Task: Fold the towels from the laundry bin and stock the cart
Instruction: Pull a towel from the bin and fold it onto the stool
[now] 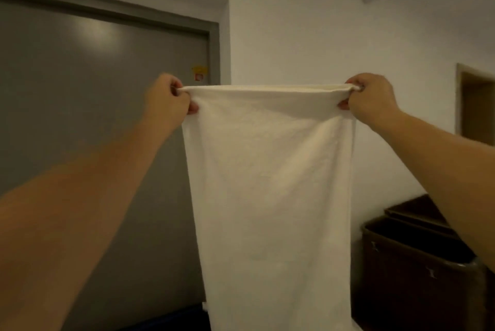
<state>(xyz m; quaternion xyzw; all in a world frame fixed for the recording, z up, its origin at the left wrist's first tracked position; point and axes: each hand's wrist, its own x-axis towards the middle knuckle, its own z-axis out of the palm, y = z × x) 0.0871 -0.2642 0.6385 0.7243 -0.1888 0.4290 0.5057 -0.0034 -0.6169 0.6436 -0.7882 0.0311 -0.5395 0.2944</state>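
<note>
A white towel (270, 183) hangs full length in front of me, stretched flat between both hands at about head height. My left hand (167, 100) pinches its top left corner and my right hand (371, 98) pinches its top right corner. The top edge runs taut and level between them. The towel's lower end drops out of the bottom of the frame. No cart is in view.
A grey metal door (88, 94) in a grey frame fills the left side. A white wall (321, 30) lies behind the towel. Dark brown bins (407, 271) stand at the lower right, and a doorway (476, 105) opens at the far right.
</note>
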